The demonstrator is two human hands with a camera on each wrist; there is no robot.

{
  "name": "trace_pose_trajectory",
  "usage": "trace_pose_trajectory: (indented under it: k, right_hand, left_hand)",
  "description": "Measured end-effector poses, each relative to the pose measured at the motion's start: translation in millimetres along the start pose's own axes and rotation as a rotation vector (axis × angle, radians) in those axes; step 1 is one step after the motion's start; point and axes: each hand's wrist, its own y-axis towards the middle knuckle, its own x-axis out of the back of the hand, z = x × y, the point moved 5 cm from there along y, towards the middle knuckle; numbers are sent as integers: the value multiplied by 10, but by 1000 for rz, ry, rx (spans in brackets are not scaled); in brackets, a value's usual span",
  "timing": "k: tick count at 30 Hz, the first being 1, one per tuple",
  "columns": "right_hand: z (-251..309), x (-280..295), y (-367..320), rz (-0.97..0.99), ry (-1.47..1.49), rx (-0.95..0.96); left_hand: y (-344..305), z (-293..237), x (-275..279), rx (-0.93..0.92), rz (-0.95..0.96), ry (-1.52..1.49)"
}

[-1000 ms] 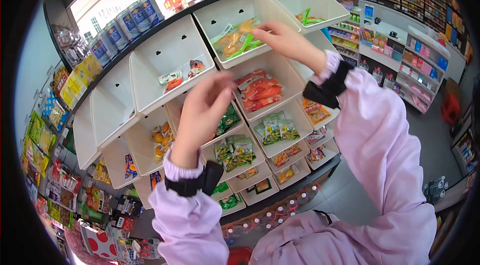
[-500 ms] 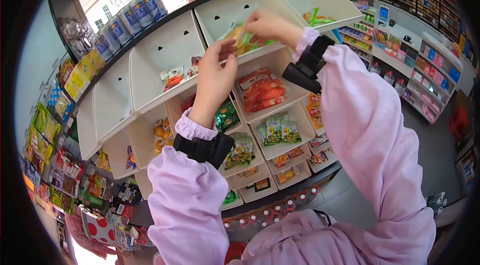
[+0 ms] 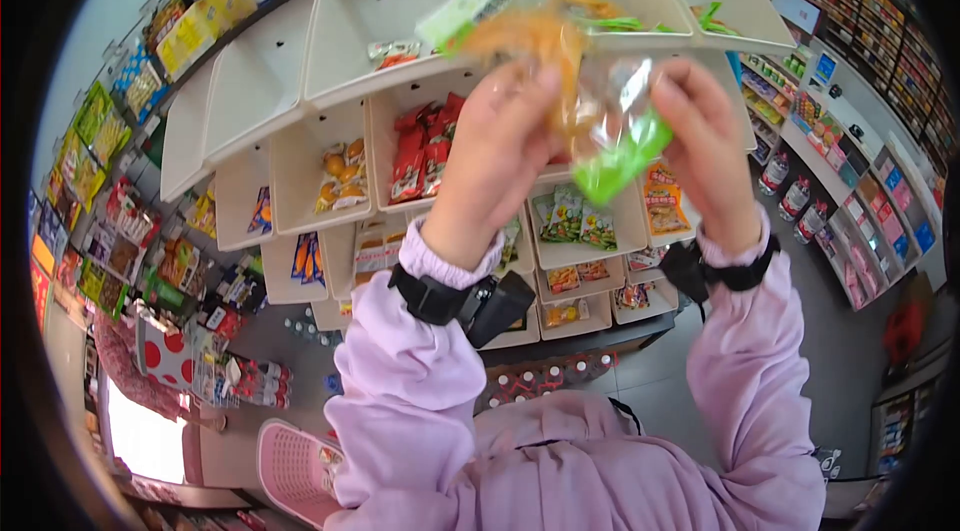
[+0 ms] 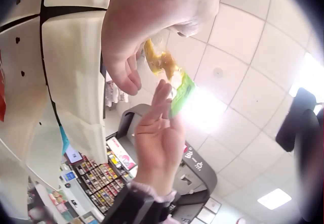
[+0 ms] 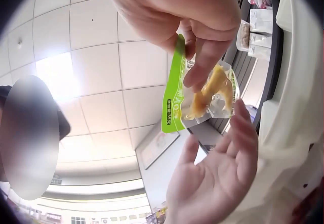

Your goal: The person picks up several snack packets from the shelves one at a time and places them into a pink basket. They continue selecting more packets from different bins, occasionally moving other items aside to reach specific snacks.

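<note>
A clear snack packet (image 5: 210, 97) with yellowish pieces inside and a bright green end is held up in front of the bins. My right hand (image 3: 705, 136) pinches it near that green end between thumb and fingers. My left hand (image 3: 490, 156) is raised at its other side, overlapping the packet in the head view. From the right wrist view, the left palm (image 5: 215, 183) faces up below it, fingers spread and thumb apart. More green-and-yellow packets (image 3: 600, 11) lie in the upper bin behind.
Tiered white bins (image 3: 255, 96) hold red packets (image 3: 425, 151), yellow packets (image 3: 342, 176) and green packets (image 3: 575, 216). Snack bags (image 3: 105, 186) hang at the left. A pink basket (image 3: 290, 471) stands low at the left, with bottles (image 3: 550, 378) under the bins.
The right hand has come up out of the upper bin with the packet and moved right. The left hand has moved right and up beside it. The head view has turned downward.
</note>
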Motion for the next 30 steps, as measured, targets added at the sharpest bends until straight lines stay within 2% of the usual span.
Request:
trace_pose_trajectory:
  k: [1,2,4,7,9,10,11,15,18,22,26,27,30]
  right_hand:
    - [-68,-100,-174,-14,-23,-18]
    - [-164,-185,-326,97,-4,-71]
    - [-526,-283,-572,113,-14,-137]
    - [-1075,-509,-916,200,17,-451]
    - [-1480,-729,-1132,265,58,-526]
    - [-1626,-869,-1220,304,79,-566]
    - [-1724,-1042,-1307,374,119,-692]
    - [-2294,-1707,-1702,637,175,-869]
    - [-2577,-2213,-1949,673,195,-972]
    - [-3001,-2943,-2346,854,223,-958]
    - [-3109,-3709,-2644,1023,147,-1172]
    - [-3218,-3883,-2786,1013,227,-1191]
    - [-3360,-4431,-3095,1029,172,-1214]
  left_hand:
    - [-142,33,81,27,-31,29]
    - [-298,57,129,22,-40,37]
    - [-645,149,336,47,-181,68]
    - [-1210,296,737,142,-257,137]
    - [-1599,382,1004,194,-346,95]
    - [-1813,421,1146,215,-398,71]
    - [-2037,466,1300,246,-447,33]
    - [-2990,533,1891,317,-684,-41]
    - [-3673,444,2099,347,-801,-116]
    - [-4502,244,2245,229,-1046,-176]
    - [-5369,109,2440,162,-1171,-340]
    - [-5556,45,2460,161,-1200,-365]
    - [-6108,-183,2506,124,-1306,-372]
